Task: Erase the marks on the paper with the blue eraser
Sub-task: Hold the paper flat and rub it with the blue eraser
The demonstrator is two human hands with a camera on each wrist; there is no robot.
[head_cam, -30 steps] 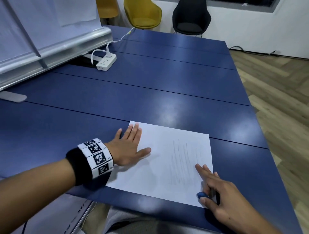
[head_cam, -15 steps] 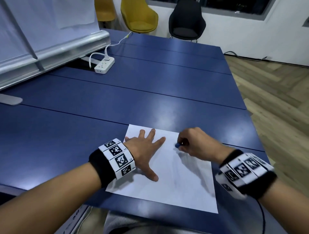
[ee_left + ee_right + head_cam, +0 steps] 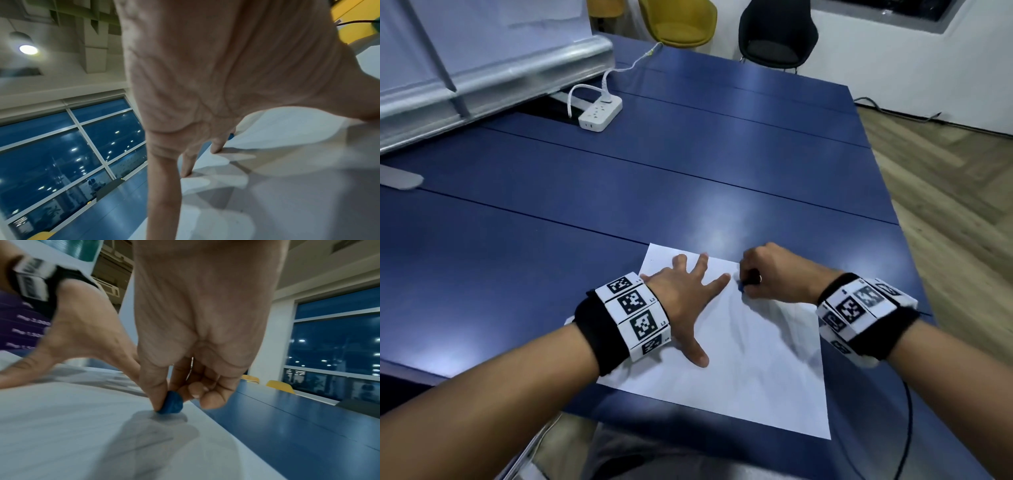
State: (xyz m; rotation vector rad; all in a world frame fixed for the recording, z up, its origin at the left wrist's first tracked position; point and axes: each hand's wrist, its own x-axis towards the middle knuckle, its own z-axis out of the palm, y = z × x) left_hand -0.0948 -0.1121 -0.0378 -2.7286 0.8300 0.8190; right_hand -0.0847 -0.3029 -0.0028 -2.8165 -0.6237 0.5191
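Head view: blue table (image 3: 722, 164) carrying white paper (image 3: 756, 359) at near edge, power strip (image 3: 601, 114) farther back, yellow chair (image 3: 678, 20) and black chair (image 3: 777, 34) beyond. Left hand (image 3: 685, 301) flat, fingers spread, pressing paper. Right hand (image 3: 774, 274) curled beside it. Left wrist view: fingers (image 3: 218, 146) straight on sheet, dark windows behind. Right wrist view: blue eraser (image 3: 171, 403) pinched between thumb and fingertips, touching paper near far edge.
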